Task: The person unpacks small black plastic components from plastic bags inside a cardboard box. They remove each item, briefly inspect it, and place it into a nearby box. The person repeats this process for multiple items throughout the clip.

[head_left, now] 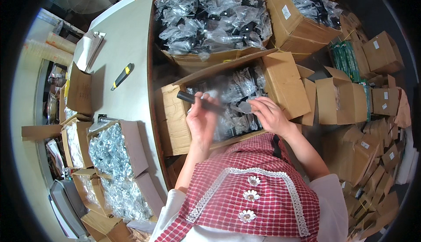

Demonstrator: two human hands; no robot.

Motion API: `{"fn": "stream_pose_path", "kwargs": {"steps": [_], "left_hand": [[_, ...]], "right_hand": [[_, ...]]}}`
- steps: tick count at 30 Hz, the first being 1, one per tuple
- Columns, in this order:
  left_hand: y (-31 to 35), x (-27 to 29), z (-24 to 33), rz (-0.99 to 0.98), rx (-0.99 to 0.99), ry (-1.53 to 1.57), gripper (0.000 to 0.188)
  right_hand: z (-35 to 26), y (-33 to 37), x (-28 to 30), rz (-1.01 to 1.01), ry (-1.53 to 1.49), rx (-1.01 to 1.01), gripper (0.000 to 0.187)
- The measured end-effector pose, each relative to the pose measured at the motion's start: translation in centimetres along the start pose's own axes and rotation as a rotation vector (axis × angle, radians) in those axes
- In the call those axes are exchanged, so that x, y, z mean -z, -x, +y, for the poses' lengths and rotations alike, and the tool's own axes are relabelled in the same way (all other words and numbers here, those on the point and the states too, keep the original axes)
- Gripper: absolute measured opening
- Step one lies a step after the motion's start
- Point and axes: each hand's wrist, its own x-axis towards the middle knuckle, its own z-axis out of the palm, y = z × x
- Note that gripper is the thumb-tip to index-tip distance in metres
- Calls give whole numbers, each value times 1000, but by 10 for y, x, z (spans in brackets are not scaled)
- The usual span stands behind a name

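My left hand (201,118) is closed around a black rod-like piece (187,96), whose far end is smeared by motion. My right hand (268,112) pinches a small clear plastic bag (244,107) between thumb and fingers, close to the blurred end of the black piece. I cannot tell whether that end is inside the bag. Both hands are over an open cardboard box (172,114), in front of my body. Inside it lie several black parts in clear bags (241,84); my hands hide some of them.
A big carton heaped with bagged black parts (215,18) stands beyond the open box, with another full carton (291,20) to its right. On the grey table (127,35) at left lies a yellow-and-black utility knife (122,76). Boxes of bagged metal hardware (110,150) stand nearer.
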Motion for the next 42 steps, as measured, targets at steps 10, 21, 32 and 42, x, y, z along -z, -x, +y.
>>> {"fn": "stream_pose_path", "kwargs": {"steps": [10, 21, 32, 42], "left_hand": [[-3, 11, -32, 0, 328, -761, 21], [-26, 62, -113, 185, 858, -139, 19], [-14, 46, -110, 109, 647, -347, 41], [13, -16, -92, 82, 638, -840, 50]], "right_hand": [[18, -16, -1, 491, -688, -582, 47], [42, 19, 2, 781, -1038, -905, 55], [-14, 36, -13, 56, 144, -354, 59], [3, 47, -28, 136, -145, -650, 73]]}}
